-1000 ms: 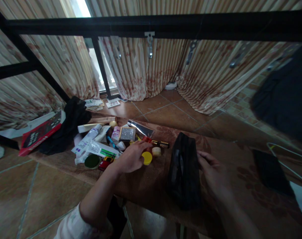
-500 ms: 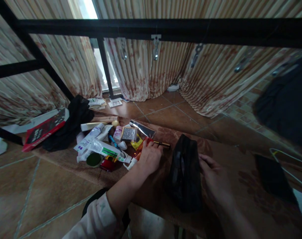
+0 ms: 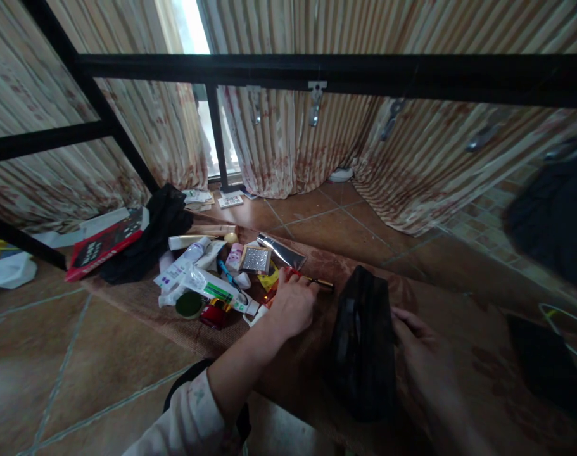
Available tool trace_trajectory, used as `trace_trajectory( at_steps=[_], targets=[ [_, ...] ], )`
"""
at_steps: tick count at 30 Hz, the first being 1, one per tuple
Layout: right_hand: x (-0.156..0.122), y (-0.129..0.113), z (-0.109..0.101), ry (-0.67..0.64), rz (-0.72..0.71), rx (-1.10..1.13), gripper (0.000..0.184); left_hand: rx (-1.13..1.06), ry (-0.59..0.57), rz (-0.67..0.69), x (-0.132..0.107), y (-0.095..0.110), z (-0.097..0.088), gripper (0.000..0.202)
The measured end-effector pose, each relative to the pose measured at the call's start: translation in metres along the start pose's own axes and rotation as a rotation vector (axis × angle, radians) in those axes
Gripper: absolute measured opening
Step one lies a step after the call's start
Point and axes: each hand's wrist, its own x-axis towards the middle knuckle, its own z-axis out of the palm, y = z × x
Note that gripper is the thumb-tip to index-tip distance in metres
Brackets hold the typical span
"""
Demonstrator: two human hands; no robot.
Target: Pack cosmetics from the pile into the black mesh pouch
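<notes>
My left hand (image 3: pixel 295 305) reaches over the right end of a pile of toiletries, its fingers curled down. An orange-red item (image 3: pixel 270 296) lies partly hidden under it. By its fingertips is a slim black-and-gold tube (image 3: pixel 322 284). Whatever the fingers hold is covered by the hand. A black zip pouch (image 3: pixel 364 345) stands upright to the right. My right hand (image 3: pixel 418 342) pinches the pouch's right side. Near the left hand lie a silver squeeze tube (image 3: pixel 283 251), a glittery square compact (image 3: pixel 256 259), a white-and-green tube (image 3: pixel 221 291) and a dark red bottle (image 3: pixel 215 315).
The brown cloth-covered bench (image 3: pixel 440 316) bears everything. A red-and-black box (image 3: pixel 110 240) and a black bag (image 3: pixel 162 221) lie at its left end. A dark flat object (image 3: pixel 545 361) rests at right. A black metal rail (image 3: pixel 288 73) with hanging clips crosses in front of striped curtains.
The view has shifted, so the whole scene sits slightly further right and lower. Both hands keep nearly the same places relative to the pile and the pouch.
</notes>
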Motion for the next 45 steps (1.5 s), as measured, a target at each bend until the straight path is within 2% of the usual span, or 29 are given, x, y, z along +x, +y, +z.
trace_trajectory(
  at_steps=[3,9,12,17,21,25,28,36,45],
  targets=[
    [-0.001,-0.001,0.0,0.003,0.004,-0.026,0.038,0.028,0.032,-0.033,-0.001,0.004,0.0,0.026],
    [-0.003,-0.006,0.001,0.021,0.024,-0.026,0.035,0.026,-0.013,-0.026,-0.002,0.009,0.005,0.023],
    [-0.003,-0.006,0.001,0.017,0.016,-0.012,0.037,-0.004,-0.048,-0.041,-0.002,0.008,0.007,0.029],
    [-0.002,-0.003,-0.001,0.004,0.017,0.028,0.04,-0.117,-0.076,-0.003,-0.004,0.0,0.003,0.05],
    [-0.002,-0.005,0.0,0.019,0.017,0.041,0.037,-0.192,-0.01,-0.044,-0.005,-0.014,-0.008,0.048],
    [-0.002,-0.007,0.001,0.039,0.032,0.036,0.038,-0.192,0.102,-0.204,-0.004,-0.03,-0.014,0.035],
    [-0.002,-0.008,0.001,0.036,0.03,0.002,0.037,-0.144,0.054,-0.321,-0.003,-0.037,-0.01,0.033],
    [-0.004,-0.008,0.002,0.027,0.067,-0.037,0.038,-0.152,-0.072,-0.456,0.007,-0.044,0.004,0.037],
    [-0.003,-0.014,0.0,0.038,0.057,-0.04,0.036,-0.151,-0.103,-0.438,0.008,-0.047,0.0,0.043]
  ],
)
